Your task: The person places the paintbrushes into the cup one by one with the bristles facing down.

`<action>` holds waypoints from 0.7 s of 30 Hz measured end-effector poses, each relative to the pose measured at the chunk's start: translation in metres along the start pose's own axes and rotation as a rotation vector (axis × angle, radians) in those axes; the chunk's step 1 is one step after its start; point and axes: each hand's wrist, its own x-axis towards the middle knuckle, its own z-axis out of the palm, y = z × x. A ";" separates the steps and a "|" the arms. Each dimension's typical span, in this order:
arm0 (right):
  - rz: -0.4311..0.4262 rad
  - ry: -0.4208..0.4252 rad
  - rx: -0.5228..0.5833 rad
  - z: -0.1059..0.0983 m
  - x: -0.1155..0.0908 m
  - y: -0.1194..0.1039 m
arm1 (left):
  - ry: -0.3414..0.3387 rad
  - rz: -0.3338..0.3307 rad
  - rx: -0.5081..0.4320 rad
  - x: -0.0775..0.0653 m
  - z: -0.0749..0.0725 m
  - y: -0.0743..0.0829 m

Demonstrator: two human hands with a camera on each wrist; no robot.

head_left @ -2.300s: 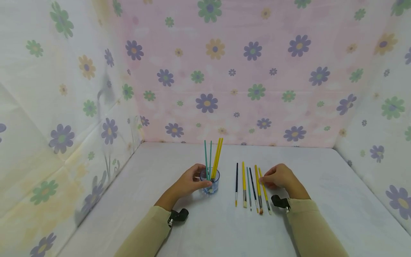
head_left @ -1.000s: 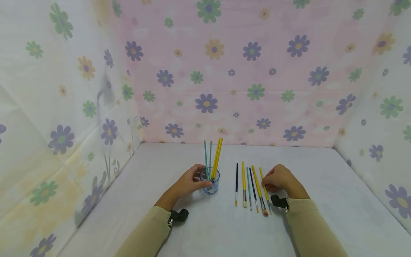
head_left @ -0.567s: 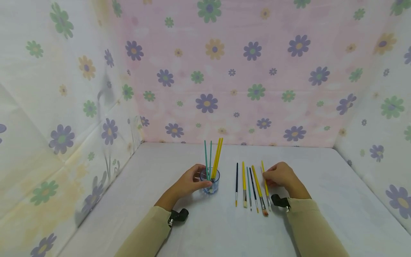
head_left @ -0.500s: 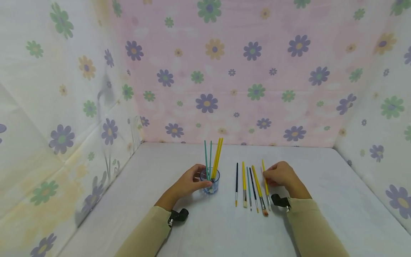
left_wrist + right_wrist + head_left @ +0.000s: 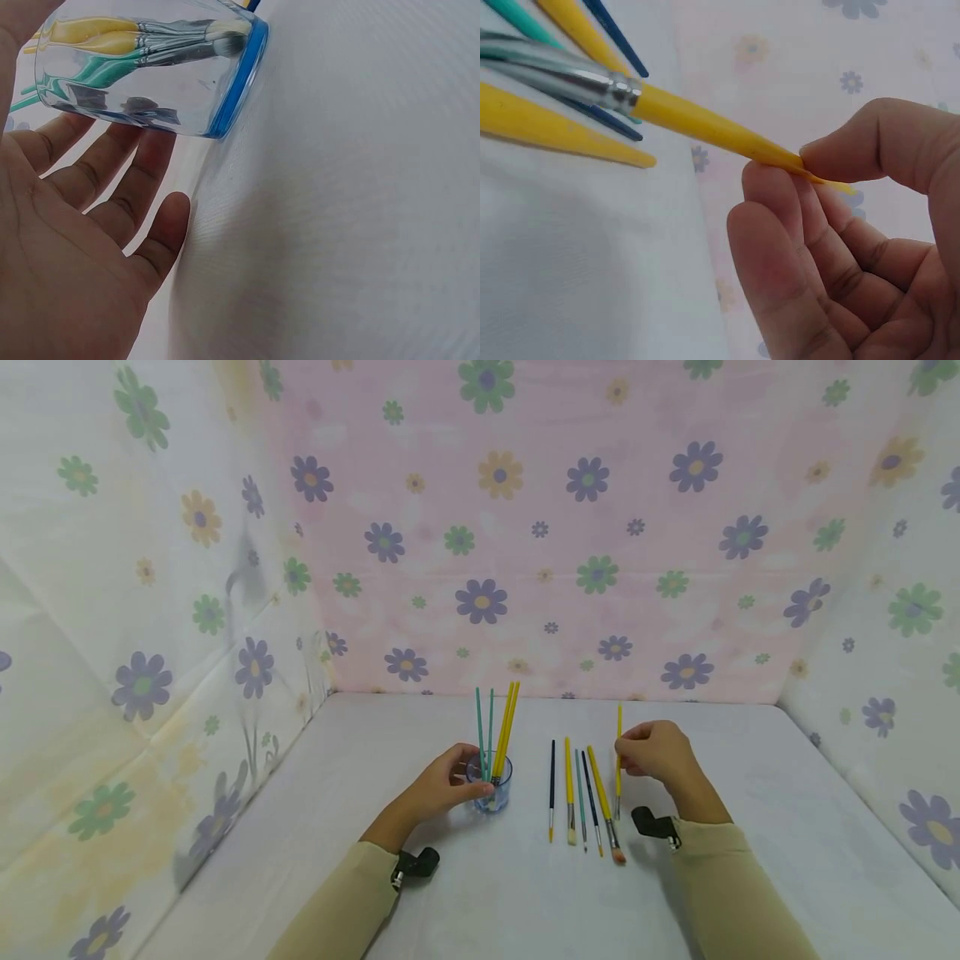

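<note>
The left hand (image 5: 442, 787) curls its fingers round a clear, blue-based cup (image 5: 503, 797) of teal and yellow paintbrushes (image 5: 507, 727), five assorted paintbrushes (image 5: 581, 793) lie on the white bench (image 5: 480, 893), and the right hand (image 5: 660, 753) pinches a yellow, silver-ferruled paintbrush (image 5: 697, 121) aloft.

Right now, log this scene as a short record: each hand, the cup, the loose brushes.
Left hand: holds the clear cup
Right hand: pinches a yellow-handled brush, bristle end down
Cup: upright on the white table
In cup: two teal brushes, two yellow brushes
Loose brushes: five, lying side by side; two dark handles, two yellow handles, one teal handle
</note>
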 end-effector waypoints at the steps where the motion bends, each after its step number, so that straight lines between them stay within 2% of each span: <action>1: -0.002 0.006 0.008 0.000 -0.001 -0.002 | 0.001 -0.003 0.001 0.000 0.000 0.000; 9: -0.060 0.003 0.120 -0.002 -0.010 -0.017 | 0.004 -0.003 0.010 -0.001 0.000 0.001; 15: -0.107 0.021 0.159 -0.003 -0.016 -0.027 | -0.005 -0.010 -0.007 -0.001 0.000 0.001; 21: -0.134 0.047 0.203 -0.005 -0.021 -0.033 | -0.021 0.013 -0.018 -0.001 -0.001 0.000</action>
